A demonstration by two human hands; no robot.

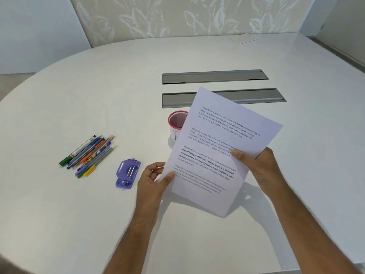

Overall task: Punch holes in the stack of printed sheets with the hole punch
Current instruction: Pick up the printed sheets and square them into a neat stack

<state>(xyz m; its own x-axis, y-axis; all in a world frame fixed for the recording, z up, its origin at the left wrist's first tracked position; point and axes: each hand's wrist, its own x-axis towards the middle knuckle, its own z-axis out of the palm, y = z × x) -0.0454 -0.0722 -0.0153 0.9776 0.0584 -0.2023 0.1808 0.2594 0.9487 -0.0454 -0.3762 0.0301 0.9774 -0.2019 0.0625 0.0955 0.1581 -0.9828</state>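
A stack of printed sheets (pixel 219 135) is held tilted above the white table, text side facing me. My left hand (pixel 154 180) grips its lower left edge, thumb on top. Along the right edge, my right hand (pixel 258 167) pinches the sheets with the thumb over the text. The purple hole punch (pixel 128 173) lies on the table just left of my left hand, apart from it and from the paper.
A bundle of coloured pens (pixel 88 155) lies left of the punch. A pink mesh pen cup (pixel 176 123) stands partly hidden behind the sheets. Two grey cable trays (pixel 215 76) are set into the white table (pixel 98 95). White paper (pixel 245 38) rests at the far edge.
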